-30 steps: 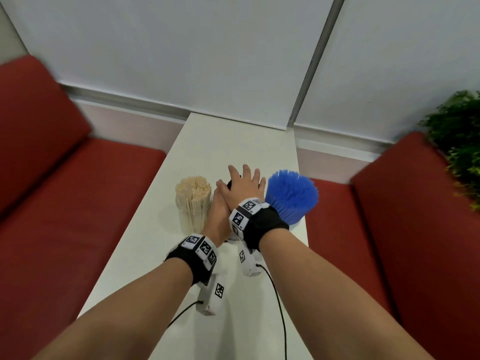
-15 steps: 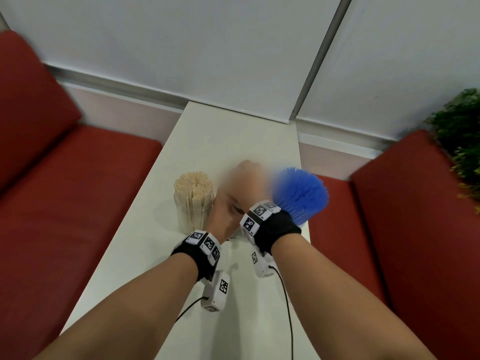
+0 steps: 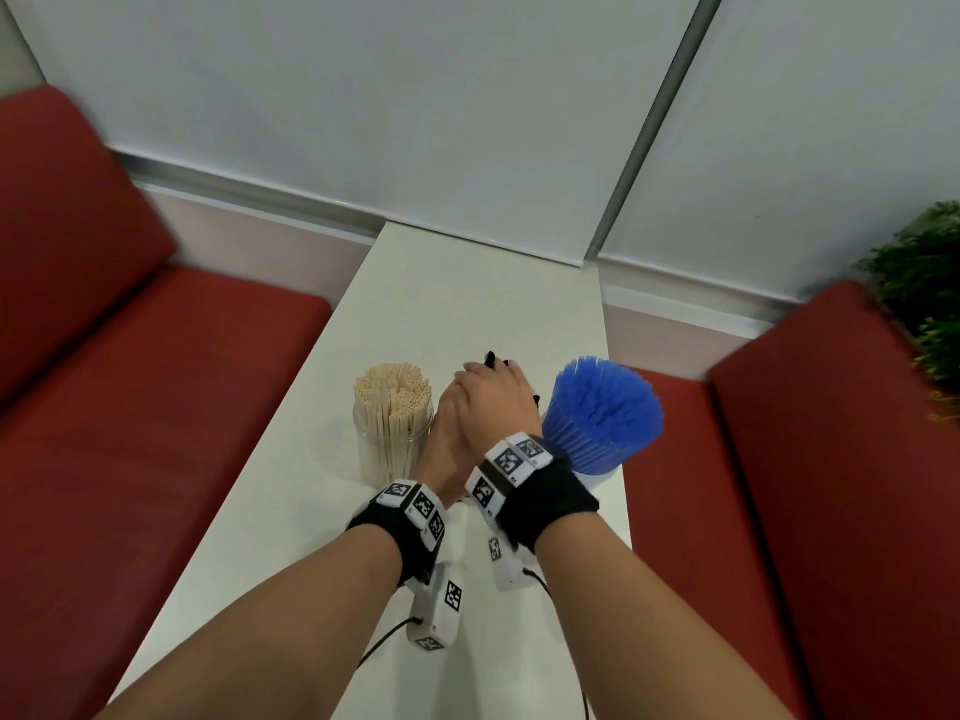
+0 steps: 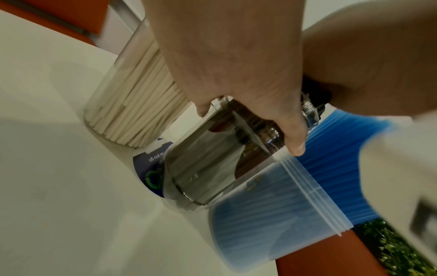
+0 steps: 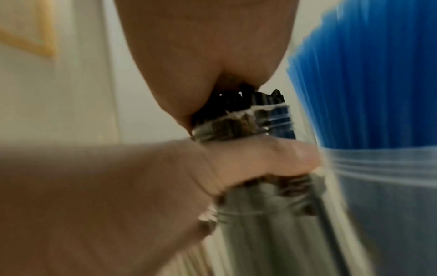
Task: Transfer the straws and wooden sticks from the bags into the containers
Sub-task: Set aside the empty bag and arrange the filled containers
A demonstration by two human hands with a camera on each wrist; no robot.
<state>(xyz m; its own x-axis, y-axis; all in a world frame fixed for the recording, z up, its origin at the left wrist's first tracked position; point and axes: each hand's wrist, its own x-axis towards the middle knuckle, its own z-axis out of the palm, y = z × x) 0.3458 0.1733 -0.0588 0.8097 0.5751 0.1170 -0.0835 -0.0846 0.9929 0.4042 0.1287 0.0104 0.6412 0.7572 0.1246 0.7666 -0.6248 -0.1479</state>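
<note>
Middle jar (image 4: 201, 168) stood on the white table (image 3: 457, 304), clear-walled, with a printed card under its base. To its left, just beside it, the jar of pale sticks (image 3: 392, 423), full and upright. To its right, touching or nearly so, the tub of blue straws (image 3: 605, 418), the straws fanning out well above the rim. No bags could be seen anywhere.

Left hand (image 4: 227, 61) was wrapped round the middle jar's neck, thumb and fingers curled tight just under the screw thread. Right hand (image 3: 496, 397) sat on top, palm down, fingers curled over a bundle of black straws (image 5: 238, 103) at the jar's mouth; only their ridged ends showed below the palm. Both hands were closed on something, neither one slack. The head view hid the jar almost entirely behind the hands.

Judged the step to be seating the black bundle in the jar, the other two lots looking done. To do it well: keep the left grip low and firm so the jar cannot tip toward the blue tub; press straight down with the flat of the right palm, not at an angle, so the straws slide rather than buckle. Ease off if the ends splay at the rim. Watch the right wrist against the blue straws, which stood close.
</note>
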